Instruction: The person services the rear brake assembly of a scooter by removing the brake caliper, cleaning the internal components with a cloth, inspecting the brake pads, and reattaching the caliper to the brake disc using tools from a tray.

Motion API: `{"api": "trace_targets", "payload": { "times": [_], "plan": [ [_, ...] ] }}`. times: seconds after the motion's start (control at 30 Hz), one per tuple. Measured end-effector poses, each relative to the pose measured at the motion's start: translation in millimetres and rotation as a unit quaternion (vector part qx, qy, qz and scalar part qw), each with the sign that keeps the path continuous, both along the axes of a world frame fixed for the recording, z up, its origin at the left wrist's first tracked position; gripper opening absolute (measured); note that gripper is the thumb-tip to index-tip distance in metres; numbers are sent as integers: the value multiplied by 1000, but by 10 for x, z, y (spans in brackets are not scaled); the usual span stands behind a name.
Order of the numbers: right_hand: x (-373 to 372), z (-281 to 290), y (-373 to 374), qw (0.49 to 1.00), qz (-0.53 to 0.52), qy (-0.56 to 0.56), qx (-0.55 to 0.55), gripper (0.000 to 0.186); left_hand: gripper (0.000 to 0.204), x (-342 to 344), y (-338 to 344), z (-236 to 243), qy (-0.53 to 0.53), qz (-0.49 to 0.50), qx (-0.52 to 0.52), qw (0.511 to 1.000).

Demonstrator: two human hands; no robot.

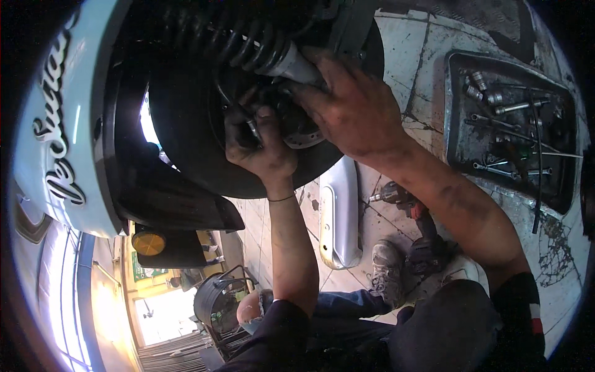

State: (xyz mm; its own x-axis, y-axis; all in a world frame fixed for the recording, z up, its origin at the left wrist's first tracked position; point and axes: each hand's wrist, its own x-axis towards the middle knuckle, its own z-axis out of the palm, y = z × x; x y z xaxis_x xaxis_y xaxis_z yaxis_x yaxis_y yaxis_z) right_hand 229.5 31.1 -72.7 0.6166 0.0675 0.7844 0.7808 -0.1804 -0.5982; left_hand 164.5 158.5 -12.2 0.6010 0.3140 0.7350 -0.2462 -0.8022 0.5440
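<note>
My left hand [263, 149] is closed, its fingers curled around something dark by the wheel hub. A thin dark hose [224, 90] runs down to a small metal fitting [253, 128] at those fingers. My right hand [356, 115] reaches in from the right, fingers bent around the lower end of the shock absorber [296, 65], whose dark coil spring lies above. Both hands are close together in front of the scooter's black wheel [192, 136]. Part of a drilled brake disc [304, 139] shows below the right fingers. Shadow and the hands hide what the fingertips grip.
A metal tray [447, 118] with sockets, wrenches and a dark hose stands on the tiled floor at right. Below the wheel lie a silver cover [341, 214] and a cordless impact wrench [418, 226]. White-blue bodywork [56, 124] and an orange reflector [149, 242] are at left.
</note>
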Motion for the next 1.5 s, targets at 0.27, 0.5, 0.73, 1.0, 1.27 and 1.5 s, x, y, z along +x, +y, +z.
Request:
{"api": "trace_targets", "payload": {
  "times": [0.27, 0.5, 0.73, 1.0, 1.27, 1.5],
  "plan": [
    [-40, 29, 37, 996, 8, 44, -71, 18, 25, 15, 56, -21, 12, -15, -32, 999],
    [8, -59, 95, 999, -40, -37, 3, 26, 23, 24, 43, -20, -6, -21, -19, 1000],
    [4, 46, 28, 994, 20, 65, -82, 25, 24, 38, 26, -61, -35, 7, 28, 999],
    [50, -4, 55, 998, -18, -41, -32, 27, 27, 31, -36, 26, 1, -18, -10, 1000],
    [46, 9, 112, 998, -28, -56, -1, 26, 25, 36, 63, 2, -17, -25, -40, 999],
    [-3, 63, -35, 988, -42, 34, -142, 16, 26, 60, 5, -97, -23, 9, -27, 999]
  ]
}}
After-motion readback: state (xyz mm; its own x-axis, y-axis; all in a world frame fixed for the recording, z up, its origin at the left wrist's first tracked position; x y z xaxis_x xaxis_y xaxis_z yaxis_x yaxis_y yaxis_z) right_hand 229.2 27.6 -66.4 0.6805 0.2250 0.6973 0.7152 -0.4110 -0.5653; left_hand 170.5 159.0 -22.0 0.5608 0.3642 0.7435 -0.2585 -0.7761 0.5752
